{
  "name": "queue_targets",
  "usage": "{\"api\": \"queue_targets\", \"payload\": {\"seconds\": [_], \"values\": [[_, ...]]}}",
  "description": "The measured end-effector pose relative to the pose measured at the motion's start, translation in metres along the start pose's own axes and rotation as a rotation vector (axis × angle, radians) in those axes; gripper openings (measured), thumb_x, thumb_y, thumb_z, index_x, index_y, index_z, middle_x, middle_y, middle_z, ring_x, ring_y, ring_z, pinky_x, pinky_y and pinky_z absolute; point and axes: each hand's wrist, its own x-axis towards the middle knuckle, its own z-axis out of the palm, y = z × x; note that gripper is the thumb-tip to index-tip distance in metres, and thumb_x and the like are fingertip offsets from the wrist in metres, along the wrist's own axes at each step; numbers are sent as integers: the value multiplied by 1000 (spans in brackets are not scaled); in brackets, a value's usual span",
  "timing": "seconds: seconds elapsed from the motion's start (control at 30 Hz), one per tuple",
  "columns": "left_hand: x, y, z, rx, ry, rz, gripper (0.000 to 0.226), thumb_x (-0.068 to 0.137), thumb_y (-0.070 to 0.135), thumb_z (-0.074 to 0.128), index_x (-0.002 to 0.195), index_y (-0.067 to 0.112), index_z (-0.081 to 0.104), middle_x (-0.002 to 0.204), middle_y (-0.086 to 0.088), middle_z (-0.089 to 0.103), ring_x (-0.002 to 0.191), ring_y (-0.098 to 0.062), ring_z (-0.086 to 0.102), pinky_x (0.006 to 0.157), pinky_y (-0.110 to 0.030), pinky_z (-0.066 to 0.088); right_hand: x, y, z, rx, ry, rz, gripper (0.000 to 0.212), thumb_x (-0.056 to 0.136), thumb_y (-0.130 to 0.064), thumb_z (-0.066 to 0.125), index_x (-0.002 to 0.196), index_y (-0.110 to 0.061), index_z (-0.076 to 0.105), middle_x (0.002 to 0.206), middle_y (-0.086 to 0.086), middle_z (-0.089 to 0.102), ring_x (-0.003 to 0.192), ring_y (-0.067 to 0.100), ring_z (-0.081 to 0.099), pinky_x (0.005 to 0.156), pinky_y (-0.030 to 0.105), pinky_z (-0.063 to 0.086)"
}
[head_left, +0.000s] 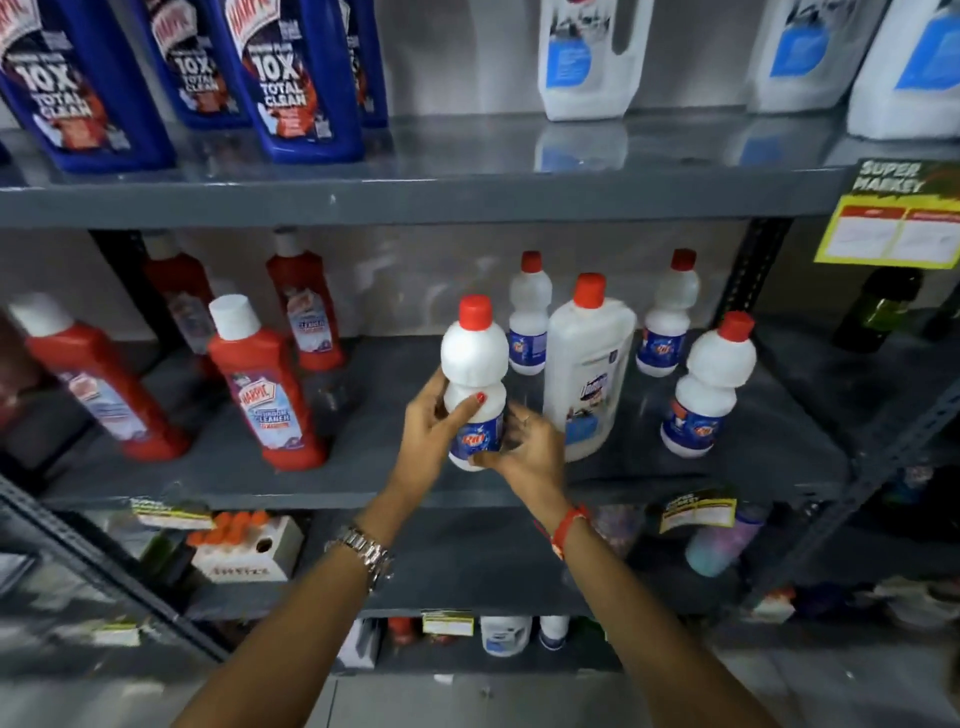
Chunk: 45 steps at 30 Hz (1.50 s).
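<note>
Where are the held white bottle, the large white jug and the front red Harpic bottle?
held white bottle (474, 358): head view, upper white bulge.
large white jug (587, 353): head view, middle of body.
front red Harpic bottle (266, 410): head view, front label.

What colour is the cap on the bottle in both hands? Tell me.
Red cap on the white bottle, head view.

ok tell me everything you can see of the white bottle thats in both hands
The white bottle looks like opaque plastic, with a red cap, a pinched waist and a blue label low down. It stands upright over the front of the middle shelf; whether its base rests there is hidden. The left hand grips its waist, thumb across the front, and the right hand holds the label end.
</note>
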Motion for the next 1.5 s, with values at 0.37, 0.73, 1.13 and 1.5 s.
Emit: {"api": "queue_targets", "payload": {"seconds": [0.37,0.73,1.13,1.5], "values": [[40,-74,-13,101,59,-55,39,86,-4,53,125,-3,48,121,-17,58,100,-15,60,79,-12,53,39,57,42,3,66,118,67,63,-1,79,123,-16,54,122,10,65,112,22,61,96,45,52],[0,-73,50,204,411,177,14,77,30,66,79,26,53,91,12,45,79,-8,51,71,-17,44,18,43,-47,224,519,-71,22,80,-8,67,88,-29,68,84,8,72,75,13,69,69,17,56],[44,-72,103,-60,-47,-80,35,88,20,56,120,10,48,115,-3,63,109,-16,61,87,-22,54,96,61,-110,-351,263,87,26,81,2,54,107,-1,58,111,23,67,106,37,61,90,35,47],[-10,-44,92,-105,-58,-8,31,92,6,47,122,3,50,118,-11,62,102,-13,65,84,-24,56,19,55,-111,-312,331,33,14,82,2,55,93,-1,63,95,22,70,88,31,65,76,40,55]]}}
